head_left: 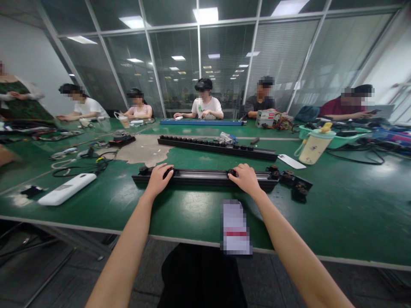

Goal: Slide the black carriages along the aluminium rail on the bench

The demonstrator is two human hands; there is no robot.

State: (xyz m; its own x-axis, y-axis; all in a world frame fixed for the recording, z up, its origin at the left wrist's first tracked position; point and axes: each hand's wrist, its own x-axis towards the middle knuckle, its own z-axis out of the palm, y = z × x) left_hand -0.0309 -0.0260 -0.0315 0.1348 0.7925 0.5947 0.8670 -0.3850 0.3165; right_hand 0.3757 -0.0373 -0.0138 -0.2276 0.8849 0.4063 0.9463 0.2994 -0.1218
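Rail, long, black, with smooth grey channel, lies before me on glossy green table. My left hand: fingers closed on black block; right hand: fingers closed on similar block.

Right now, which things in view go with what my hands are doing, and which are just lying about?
In the job, seemingly:
near black rail
small black pieces at left hand and right hand
perhaps loose black pieces

Just lying about, seemingly:
yellow cup
long white object
green basket
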